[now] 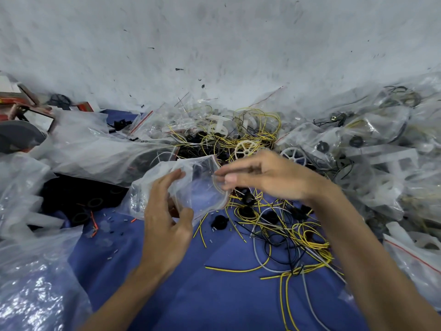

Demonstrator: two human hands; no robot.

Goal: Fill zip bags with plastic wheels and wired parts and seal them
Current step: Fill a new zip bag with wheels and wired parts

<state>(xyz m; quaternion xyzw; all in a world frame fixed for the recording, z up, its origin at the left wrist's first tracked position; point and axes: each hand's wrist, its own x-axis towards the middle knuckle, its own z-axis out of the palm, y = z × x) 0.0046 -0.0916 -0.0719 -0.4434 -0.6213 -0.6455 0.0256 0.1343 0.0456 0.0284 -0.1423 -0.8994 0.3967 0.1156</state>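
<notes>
Clear zip bag (202,187) held over centre of blue cloth (214,295), mouth turned toward wire tangle (274,225), probably for loading. Left hand (167,211) pinches bag between thumb and fingers, steadying it. Right hand (262,177) at rim, blurred; grip cannot be told. White wheels (245,149) lie beyond, toward far edge.

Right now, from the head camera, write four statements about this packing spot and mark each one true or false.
1. The left hand and right hand both hold a clear zip bag. True.
2. The cloth under the work is red. False: it is blue.
3. A white spoked wheel lies just beyond the right hand. True.
4. The loose wires are mostly green. False: they are mostly yellow, with some black and grey.
</notes>
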